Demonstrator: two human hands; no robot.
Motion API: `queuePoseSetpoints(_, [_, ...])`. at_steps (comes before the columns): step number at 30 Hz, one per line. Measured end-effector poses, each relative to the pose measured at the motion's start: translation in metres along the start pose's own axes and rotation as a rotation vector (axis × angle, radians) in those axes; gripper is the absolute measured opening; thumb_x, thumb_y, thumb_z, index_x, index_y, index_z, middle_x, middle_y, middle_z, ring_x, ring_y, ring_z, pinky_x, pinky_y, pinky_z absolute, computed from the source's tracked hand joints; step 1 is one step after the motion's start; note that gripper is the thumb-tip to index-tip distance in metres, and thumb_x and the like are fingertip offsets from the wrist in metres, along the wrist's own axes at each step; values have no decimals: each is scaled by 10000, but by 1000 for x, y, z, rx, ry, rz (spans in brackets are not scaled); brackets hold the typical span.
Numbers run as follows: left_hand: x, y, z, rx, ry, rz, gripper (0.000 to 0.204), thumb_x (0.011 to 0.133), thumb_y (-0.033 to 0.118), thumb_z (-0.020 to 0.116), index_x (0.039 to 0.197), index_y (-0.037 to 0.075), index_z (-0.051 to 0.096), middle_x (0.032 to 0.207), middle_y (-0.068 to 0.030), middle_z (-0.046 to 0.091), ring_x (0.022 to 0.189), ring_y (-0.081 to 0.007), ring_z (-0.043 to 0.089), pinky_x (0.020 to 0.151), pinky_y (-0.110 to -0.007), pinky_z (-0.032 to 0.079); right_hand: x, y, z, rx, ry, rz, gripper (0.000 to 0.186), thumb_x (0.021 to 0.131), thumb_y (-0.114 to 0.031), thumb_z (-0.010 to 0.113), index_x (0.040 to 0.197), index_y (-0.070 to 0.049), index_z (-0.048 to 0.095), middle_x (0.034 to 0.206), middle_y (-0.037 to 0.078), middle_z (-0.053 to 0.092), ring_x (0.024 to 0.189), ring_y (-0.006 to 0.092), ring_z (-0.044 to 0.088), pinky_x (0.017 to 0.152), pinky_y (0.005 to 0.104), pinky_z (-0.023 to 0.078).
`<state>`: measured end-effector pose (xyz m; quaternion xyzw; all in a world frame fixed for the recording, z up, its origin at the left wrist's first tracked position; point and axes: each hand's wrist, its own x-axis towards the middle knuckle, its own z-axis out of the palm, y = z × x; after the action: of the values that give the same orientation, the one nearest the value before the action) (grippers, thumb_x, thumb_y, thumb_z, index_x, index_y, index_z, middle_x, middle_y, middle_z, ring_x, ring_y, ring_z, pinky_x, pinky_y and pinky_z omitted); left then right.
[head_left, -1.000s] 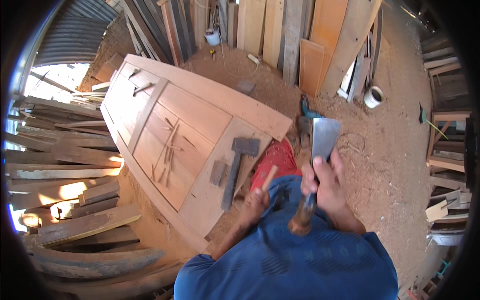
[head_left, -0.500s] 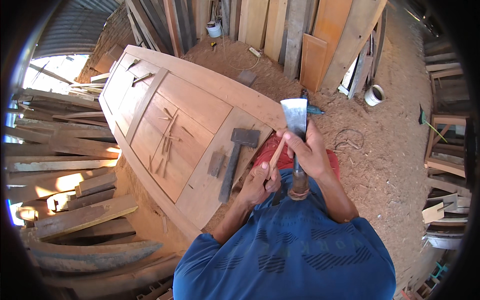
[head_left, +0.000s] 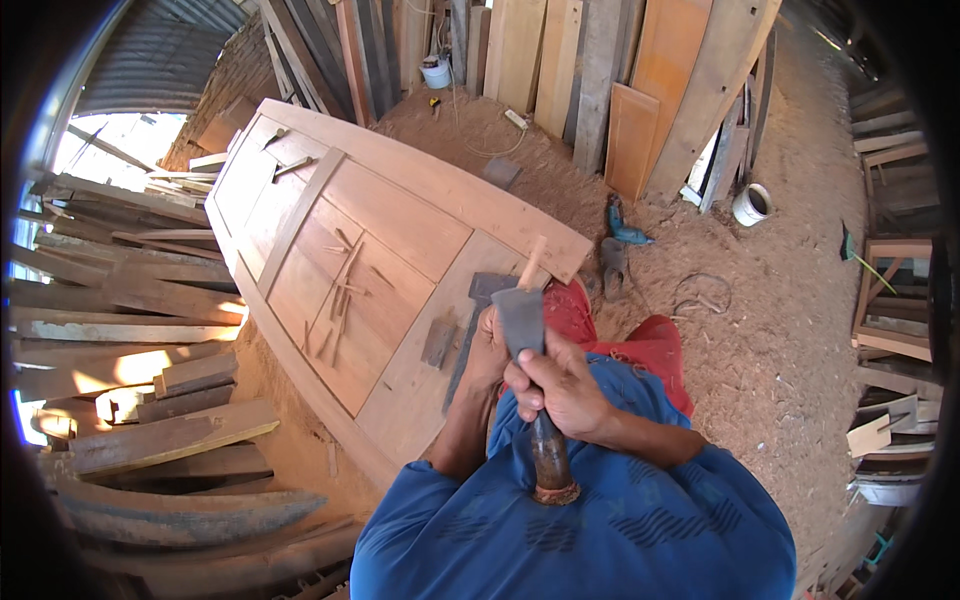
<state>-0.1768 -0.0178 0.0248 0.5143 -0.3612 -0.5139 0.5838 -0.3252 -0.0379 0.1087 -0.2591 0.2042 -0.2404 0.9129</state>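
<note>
My right hand [head_left: 562,388] is closed round the neck of a broad chisel [head_left: 521,320], its wide blade pointing away from me and its dark wooden handle end at my blue shirt. Behind the blade, my left hand [head_left: 487,348] grips a slim wooden peg [head_left: 534,258], whose pale tip sticks out past the blade; the blade hides most of the peg and some left fingers. A wooden door [head_left: 400,240] lies flat in front of me. On it are a dark mallet [head_left: 485,284], partly covered by my left hand, a small block [head_left: 438,342] and several thin pegs [head_left: 345,283].
Two more tools [head_left: 293,168] lie toward the door's far end. Stacked timber [head_left: 180,440] fills the left side. Boards [head_left: 600,90] lean along the back. A teal power tool [head_left: 627,232] and a white bucket [head_left: 751,204] stand on the shaving-covered ground; a wooden frame [head_left: 892,290] is at right.
The chisel has moved left and nearer, its blade now in front of the peg. My right hand has moved left with it, and my left hand has gone forward behind the blade.
</note>
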Motion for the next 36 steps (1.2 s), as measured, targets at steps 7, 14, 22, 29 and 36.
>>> queuePoseSetpoints(7, [-19,22,25,133,46,98,463,1081,371,295,1075,27,605,782,2,600,690,-84,530,638,-266,460,-7,-3,-12,-66,24,-24,290,1039,-217,455,1297,-85,433,786,10,484,551,46,417,519,243,459])
queuePoseSetpoints(14, [-28,4,16,272,0,204,464,1072,391,312,840,48,521,649,45,425,595,-40,378,521,-242,315,-11,-14,-19,-65,98,-70,156,1036,-222,466,1134,-105,433,781,1,489,554,46,440,511,240,449])
queuePoseSetpoints(22, [-36,20,26,343,46,180,434,1067,247,330,725,38,498,625,-13,403,595,-103,387,537,-301,332,-26,-18,-27,-81,225,-136,104,1034,-190,456,1092,-103,451,773,18,504,546,53,441,492,241,458])
queuePoseSetpoints(29, [-85,-32,-3,298,-79,15,395,1065,253,385,756,37,504,664,-32,501,601,-118,473,546,-282,377,-35,-57,-54,-377,462,-456,168,993,-141,525,1131,-64,468,800,42,583,539,59,479,468,240,443])
queuePoseSetpoints(36, [-41,-9,27,397,-203,164,362,1066,266,397,826,24,519,697,-26,506,642,-105,497,585,-267,429,6,-50,-65,-858,412,-423,401,887,-163,704,1184,26,513,932,78,627,843,137,606,759,300,510])
